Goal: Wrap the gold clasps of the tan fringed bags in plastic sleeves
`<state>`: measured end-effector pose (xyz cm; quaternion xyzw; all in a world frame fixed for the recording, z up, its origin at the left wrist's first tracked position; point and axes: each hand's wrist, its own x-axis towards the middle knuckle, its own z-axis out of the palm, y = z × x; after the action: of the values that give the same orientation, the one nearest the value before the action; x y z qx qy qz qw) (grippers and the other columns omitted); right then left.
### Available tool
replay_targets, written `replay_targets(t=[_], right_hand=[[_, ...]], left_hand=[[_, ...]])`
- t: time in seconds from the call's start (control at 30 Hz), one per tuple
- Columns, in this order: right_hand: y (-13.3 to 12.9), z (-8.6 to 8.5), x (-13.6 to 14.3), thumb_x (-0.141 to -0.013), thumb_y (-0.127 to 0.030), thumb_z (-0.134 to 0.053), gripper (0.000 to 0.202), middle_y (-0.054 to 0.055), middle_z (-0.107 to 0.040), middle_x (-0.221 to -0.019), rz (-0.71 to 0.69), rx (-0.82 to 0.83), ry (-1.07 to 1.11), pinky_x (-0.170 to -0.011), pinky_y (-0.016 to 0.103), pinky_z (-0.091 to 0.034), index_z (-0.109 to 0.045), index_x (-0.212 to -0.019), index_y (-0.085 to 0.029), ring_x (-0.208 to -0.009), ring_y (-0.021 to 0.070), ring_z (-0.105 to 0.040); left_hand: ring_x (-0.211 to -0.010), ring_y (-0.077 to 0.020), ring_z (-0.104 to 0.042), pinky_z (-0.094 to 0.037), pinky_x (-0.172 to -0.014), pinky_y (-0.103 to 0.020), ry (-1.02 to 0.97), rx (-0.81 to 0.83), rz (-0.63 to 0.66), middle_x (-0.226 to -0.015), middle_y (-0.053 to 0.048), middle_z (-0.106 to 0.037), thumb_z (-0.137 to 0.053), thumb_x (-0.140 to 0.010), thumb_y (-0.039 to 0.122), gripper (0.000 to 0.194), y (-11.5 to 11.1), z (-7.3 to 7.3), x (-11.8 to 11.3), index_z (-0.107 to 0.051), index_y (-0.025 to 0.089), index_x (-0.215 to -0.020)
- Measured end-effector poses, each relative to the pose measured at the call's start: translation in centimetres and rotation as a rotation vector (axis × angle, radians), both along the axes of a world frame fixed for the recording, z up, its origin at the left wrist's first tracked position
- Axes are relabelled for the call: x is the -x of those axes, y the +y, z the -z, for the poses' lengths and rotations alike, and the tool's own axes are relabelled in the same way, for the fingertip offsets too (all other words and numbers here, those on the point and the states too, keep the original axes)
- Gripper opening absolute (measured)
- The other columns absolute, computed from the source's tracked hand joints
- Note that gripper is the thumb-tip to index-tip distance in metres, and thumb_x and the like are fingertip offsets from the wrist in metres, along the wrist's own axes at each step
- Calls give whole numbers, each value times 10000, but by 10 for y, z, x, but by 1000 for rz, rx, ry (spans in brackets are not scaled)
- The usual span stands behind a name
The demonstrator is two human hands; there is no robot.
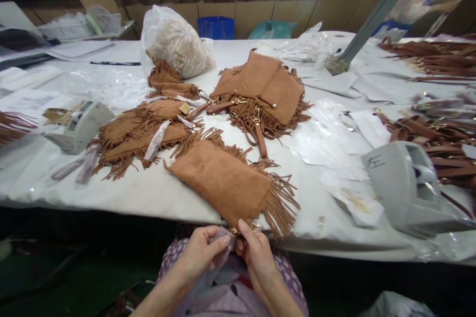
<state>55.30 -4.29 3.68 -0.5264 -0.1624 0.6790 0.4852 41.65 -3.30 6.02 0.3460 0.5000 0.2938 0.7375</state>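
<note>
A brown fringed pouch lies flat at the table's front edge, its fringe spread to the right. At its near corner my right hand pinches the corner beside small gold-coloured hardware. My left hand is closed on a strip of pale, thin wrapping right next to it. Both hands are close together over the lap. Farther back lie a stack of brown fringed pouches with straps and clips, and more fringed pouches with wrapped straps to the left.
Grey tape dispensers stand at left and right. A stuffed clear bag sits at the back. Brown straps are heaped at right. A slanted metal post rises behind; a person's arm shows beyond.
</note>
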Motion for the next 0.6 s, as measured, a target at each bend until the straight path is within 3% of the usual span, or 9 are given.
replay_targets(t=[0.17, 0.27, 0.37, 0.47, 0.6], right_hand=[[-5, 14, 0, -701, -600, -670, 550, -10, -447, -406, -43, -61, -220, -453, 257, -246, -465, -417, -175, -426, 96, -351], [-5, 12, -1, -724, -597, -646, 568, 9, -475, -410, -61, -66, -256, -453, 253, -241, -469, -399, -166, -427, 89, -350], [4, 0, -3, -717, -554, -666, 487, 38, -553, -491, -107, -35, -91, -433, 231, -247, -566, -490, -134, -438, 84, -374], [15, -19, -6, -651, -466, -736, 355, 18, -583, -577, -112, 39, 83, -408, 195, -229, -614, -641, -132, -422, 55, -342], [26, -46, -7, -671, -488, -710, 389, -58, -414, -414, -140, 26, -32, -381, 192, -158, -561, -560, -146, -364, 36, -235]], left_hand=[[-490, -97, -503, -333, -493, -203, -62, 109, -84, -582, -56, -627, -792, -603, 416, 358, 3, 2, -4, -681, 80, -655], [-516, -123, -537, -367, -544, -227, -54, 162, -146, -547, -62, -634, -811, -547, 376, 323, 9, 6, -10, -675, 85, -581], [-531, -127, -542, -374, -564, -236, -65, 164, -134, -553, -58, -638, -808, -556, 349, 292, 20, 4, -9, -682, 88, -587], [-562, -120, -551, -373, -572, -227, -114, 207, -3, -627, -60, -668, -818, -563, 282, 244, 36, -6, 0, -703, 84, -647], [-604, -126, -571, -401, -619, -230, -177, 283, 142, -682, -67, -683, -826, -559, 244, 245, 53, -28, 13, -719, 72, -696]])
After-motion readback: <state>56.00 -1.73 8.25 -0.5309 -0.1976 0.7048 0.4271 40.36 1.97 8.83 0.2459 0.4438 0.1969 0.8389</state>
